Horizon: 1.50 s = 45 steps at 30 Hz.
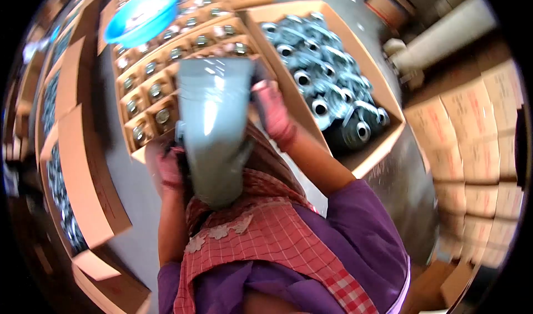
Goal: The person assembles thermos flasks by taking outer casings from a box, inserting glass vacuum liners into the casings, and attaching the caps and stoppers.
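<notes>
Between my hands, in front of my apron, is a large glossy grey-blue curved piece (214, 103), smeared by motion, so its kind is unclear. My right hand (272, 109), in a reddish glove, is closed at its right edge. On its lower left side my left hand (171, 167), gloved too, is closed at the edge, with its fingers blurred and partly hidden. Just beyond the piece stands a divided carton (145, 147) with small glass jars (155, 90) in its cells. To the right of my right hand is an open carton (300, 100) of clear glass vessels with round dark openings (320, 107).
A blue basin (119, 32) rests on the divided cartons at the upper left. Open cartons (83, 164) line the left side, holding shiny glassware. Stacked closed cartons (466, 131) stand at the right. Grey floor (130, 192) shows between the rows.
</notes>
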{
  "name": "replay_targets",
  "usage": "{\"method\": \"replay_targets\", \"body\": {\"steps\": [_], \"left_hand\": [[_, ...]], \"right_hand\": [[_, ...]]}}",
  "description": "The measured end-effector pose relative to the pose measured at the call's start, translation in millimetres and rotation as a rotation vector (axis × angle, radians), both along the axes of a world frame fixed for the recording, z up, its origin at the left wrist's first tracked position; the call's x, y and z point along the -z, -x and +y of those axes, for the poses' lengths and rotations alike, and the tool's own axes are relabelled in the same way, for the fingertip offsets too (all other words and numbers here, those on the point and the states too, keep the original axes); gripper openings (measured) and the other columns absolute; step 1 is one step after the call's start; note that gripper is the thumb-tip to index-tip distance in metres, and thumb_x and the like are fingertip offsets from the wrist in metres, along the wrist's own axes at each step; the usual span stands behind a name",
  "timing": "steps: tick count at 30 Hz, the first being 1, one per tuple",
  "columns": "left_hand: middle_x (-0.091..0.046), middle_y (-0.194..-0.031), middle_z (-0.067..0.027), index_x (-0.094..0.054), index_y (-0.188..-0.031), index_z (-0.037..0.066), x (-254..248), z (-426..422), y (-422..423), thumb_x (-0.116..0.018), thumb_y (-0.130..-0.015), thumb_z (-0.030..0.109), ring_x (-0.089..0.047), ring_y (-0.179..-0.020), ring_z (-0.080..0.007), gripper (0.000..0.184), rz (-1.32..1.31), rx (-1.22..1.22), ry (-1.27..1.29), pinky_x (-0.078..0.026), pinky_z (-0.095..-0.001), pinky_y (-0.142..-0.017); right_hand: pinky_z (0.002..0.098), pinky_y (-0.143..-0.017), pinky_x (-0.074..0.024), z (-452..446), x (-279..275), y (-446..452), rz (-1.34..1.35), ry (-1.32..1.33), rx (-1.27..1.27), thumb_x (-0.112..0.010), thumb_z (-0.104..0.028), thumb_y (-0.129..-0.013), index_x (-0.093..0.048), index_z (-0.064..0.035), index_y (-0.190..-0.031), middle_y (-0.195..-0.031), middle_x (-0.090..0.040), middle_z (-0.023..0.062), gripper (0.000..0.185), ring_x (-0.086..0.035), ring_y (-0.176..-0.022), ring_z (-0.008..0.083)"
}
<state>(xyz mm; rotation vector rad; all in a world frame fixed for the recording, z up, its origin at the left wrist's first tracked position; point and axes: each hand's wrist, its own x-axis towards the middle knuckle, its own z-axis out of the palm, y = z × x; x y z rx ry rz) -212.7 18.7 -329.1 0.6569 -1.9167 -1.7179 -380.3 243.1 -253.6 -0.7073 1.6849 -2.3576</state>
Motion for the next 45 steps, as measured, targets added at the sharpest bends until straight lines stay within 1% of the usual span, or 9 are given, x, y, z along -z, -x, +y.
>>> {"method": "replay_targets", "body": {"steps": [6, 12, 16, 20, 24, 32, 39, 43, 45], "left_hand": [[-0.067, -0.101, -0.0126, -0.064, -0.099, -0.004, -43, -3, 66, -0.049, -0.094, 0.022, -0.062, -0.089, -0.0189, 0.031, -0.241, 0.167, 0.133, -0.05, -0.0295, -0.078], [-0.067, -0.109, -0.0116, -0.064, -0.113, 0.005, -56, 73, 147, -0.041, -0.089, 0.01, -0.061, -0.101, -0.0207, 0.034, -0.397, 0.733, -0.211, -0.045, -0.0339, -0.095], [-0.069, -0.096, -0.0132, -0.071, -0.102, 0.01, -27, 146, 196, -0.061, -0.073, 0.023, -0.066, -0.085, -0.0252, 0.033, 0.096, 1.1, 0.847, -0.051, -0.037, -0.077], [-0.068, -0.103, -0.0105, -0.07, -0.104, 0.009, -48, 189, 186, -0.054, -0.088, 0.022, -0.061, -0.101, -0.024, 0.026, -0.347, 1.282, 0.147, -0.043, -0.0331, -0.096], [-0.065, -0.113, -0.007, -0.063, -0.119, 0.012, -65, 153, 185, -0.056, -0.09, 0.032, -0.061, -0.101, -0.023, 0.035, 0.021, 1.127, 0.366, -0.044, -0.0369, -0.096], [-0.065, -0.111, -0.0094, -0.058, -0.119, -0.004, -40, 67, 150, -0.05, -0.095, 0.013, -0.063, -0.097, -0.0178, 0.031, -0.249, 0.928, -0.514, -0.05, -0.0329, -0.09], [-0.053, -0.126, -0.0204, -0.048, -0.129, -0.004, -28, 45, 123, -0.062, -0.086, 0.042, -0.058, -0.111, -0.0289, 0.065, 0.369, 1.005, -0.497, -0.048, -0.0394, -0.095], [-0.04, -0.14, -0.024, -0.042, -0.135, -0.004, -52, 51, 138, -0.055, -0.07, 0.079, -0.051, -0.121, -0.0349, 0.106, -0.273, 0.739, -0.462, -0.044, -0.0423, -0.099], [-0.052, -0.129, -0.0213, -0.047, -0.129, -0.006, -57, 60, 129, -0.049, -0.088, 0.045, -0.055, -0.115, -0.0317, 0.065, 0.167, 0.875, -0.602, -0.046, -0.0409, -0.099]], "right_hand": [[0.0388, -0.09, -0.0478, 93, -44, -56, 0.294, -0.663, -0.57, -0.067, -0.032, -0.079, -0.051, -0.0072, -0.128, -0.11, -0.062, 0.0192, 0.057, -0.063, -0.095, 0.0367], [0.0551, -0.106, -0.0317, 119, -107, -72, 1.324, -1.151, 0.135, -0.071, -0.047, -0.064, -0.046, -0.0196, -0.137, -0.129, -0.049, 0.0209, 0.082, -0.042, -0.124, 0.0399], [0.053, -0.104, -0.0356, 114, -98, -59, 1.346, -1.068, -0.308, -0.068, -0.048, -0.065, -0.062, -0.0162, -0.117, -0.12, -0.056, 0.0192, 0.061, -0.049, -0.118, 0.0368], [0.0427, -0.087, -0.0489, 168, -68, -53, 0.955, -0.976, -0.069, -0.063, -0.052, -0.078, -0.067, -0.009, -0.105, -0.11, -0.063, 0.017, 0.051, -0.061, -0.103, 0.0336], [0.0363, -0.083, -0.0507, 214, -71, -41, 0.383, -0.503, 0.453, -0.043, -0.053, -0.094, -0.065, 0.003, -0.104, -0.096, -0.068, 0.0128, 0.061, -0.064, -0.089, 0.0221], [0.0295, -0.086, -0.0458, 297, 25, 39, -0.023, -0.572, 1.028, -0.07, -0.017, -0.084, -0.059, 0.002, -0.118, -0.11, -0.066, 0.0096, 0.041, -0.058, -0.093, 0.0155], [0.0361, -0.08, -0.049, 341, 123, -1, -0.201, -1.297, 0.158, -0.081, -0.026, -0.068, -0.066, -0.0031, -0.107, -0.099, -0.069, 0.014, 0.047, -0.065, -0.086, 0.0265], [0.0391, -0.085, -0.0503, 348, 91, 19, -0.136, -1.745, -0.059, -0.079, -0.028, -0.062, -0.067, -0.0109, -0.108, -0.104, -0.067, 0.0159, 0.051, -0.063, -0.098, 0.0333], [0.0398, -0.085, -0.0501, 319, 34, 45, 0.003, -1.616, -0.001, -0.076, -0.028, -0.065, -0.064, -0.0089, -0.112, -0.105, -0.066, 0.0164, 0.052, -0.062, -0.1, 0.0323]]}}
